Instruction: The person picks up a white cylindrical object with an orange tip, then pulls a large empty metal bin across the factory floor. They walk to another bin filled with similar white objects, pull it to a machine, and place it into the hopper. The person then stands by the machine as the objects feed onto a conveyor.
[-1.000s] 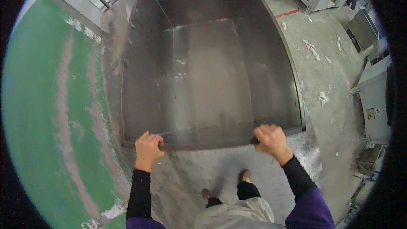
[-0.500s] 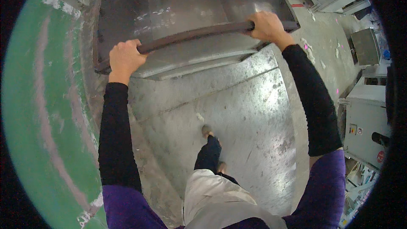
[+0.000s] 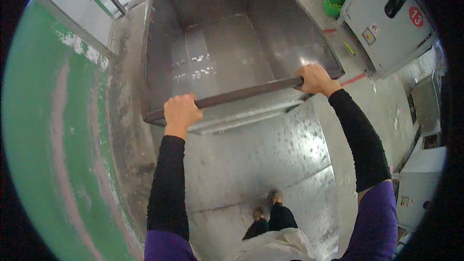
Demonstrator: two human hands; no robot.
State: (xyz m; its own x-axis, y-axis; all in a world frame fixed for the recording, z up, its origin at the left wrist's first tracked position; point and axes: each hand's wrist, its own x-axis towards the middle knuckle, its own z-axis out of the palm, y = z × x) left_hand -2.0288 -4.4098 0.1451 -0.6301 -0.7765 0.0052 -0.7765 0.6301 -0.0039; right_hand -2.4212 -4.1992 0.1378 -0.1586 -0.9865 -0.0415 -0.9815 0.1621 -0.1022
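Note:
A large grey metal cart bin (image 3: 227,53) with an open, empty inside stands in front of me. Along its near rim runs a dark handle bar (image 3: 246,93). My left hand (image 3: 180,112) is closed around the left part of that bar. My right hand (image 3: 315,79) grips the bar's right end near the bin's corner. Both arms are stretched out in black sleeves. My feet (image 3: 268,205) show below on a shiny metal floor plate (image 3: 251,159).
A green painted floor strip (image 3: 43,130) runs along the left. Grey machine cabinets (image 3: 386,24) stand at the right, with a green crate (image 3: 333,7) beside them. More cabinets (image 3: 82,5) line the far left. Red line marks cross the concrete floor at right.
The view has swung back up from my body toward the bin. Both hands stay closed on the handle bar, and the bin now sits at an angle, farther along the metal plate.

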